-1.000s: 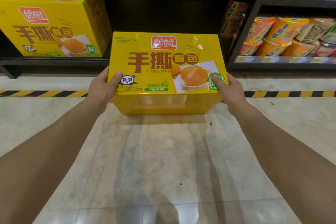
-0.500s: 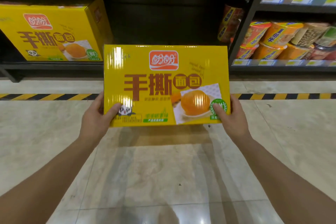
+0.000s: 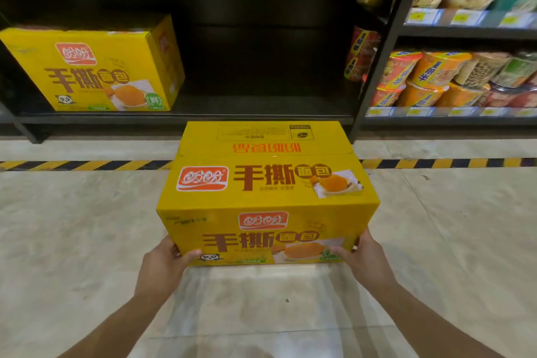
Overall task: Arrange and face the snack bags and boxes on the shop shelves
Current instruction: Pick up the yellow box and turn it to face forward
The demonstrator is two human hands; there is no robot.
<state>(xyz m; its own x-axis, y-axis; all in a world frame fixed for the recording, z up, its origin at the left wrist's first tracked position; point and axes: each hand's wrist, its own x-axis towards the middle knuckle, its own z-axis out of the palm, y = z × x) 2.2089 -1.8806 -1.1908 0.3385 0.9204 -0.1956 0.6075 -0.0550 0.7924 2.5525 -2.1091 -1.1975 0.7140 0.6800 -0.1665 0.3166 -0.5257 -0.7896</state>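
Left hand (image 3: pixel 162 267): gripping the held box (image 3: pixel 267 200) at its lower-left corner. Thumb (image 3: pixel 192 256) is curled onto the front face next to the panda logo. The rest of the fingers wrap round the corner and underneath, hidden by the box.

Right hand (image 3: pixel 366 261): same grip on the lower-right corner. Thumb (image 3: pixel 336 251) lies on the front face by the green badge, and the other fingers go under the box, out of sight. How far they curl underneath can't be told.

Held box: yellow carton, red logo, brown lettering, bread photo. It sits between the two hands at centre to 6 o'clock, with the hands at 7 and 5 o'clock on its near bottom edge. The front face points at the person and the top face is in full view. The far flap's print reads upside down. The box is off the shelf, over the floor (image 3: pixel 72 241). Its far edge lines up with the lip of the bottom shelf (image 3: pixel 122 119) at 12 o'clock.

Shelved box (image 3: pixel 96 67): same product, at 10 o'clock on the bottom shelf, upright, front face out and angled slightly, well apart from the held box.

Hazard stripe (image 3: pixel 87 165), black and yellow, runs 9 to 3 o'clock across the floor and passes behind the held box.

Noodle cups (image 3: pixel 436 70) are stacked in the next bay at 2 to 3 o'clock, with price tags (image 3: pixel 421 111) on the rail below. The tag print is too blurred to read.
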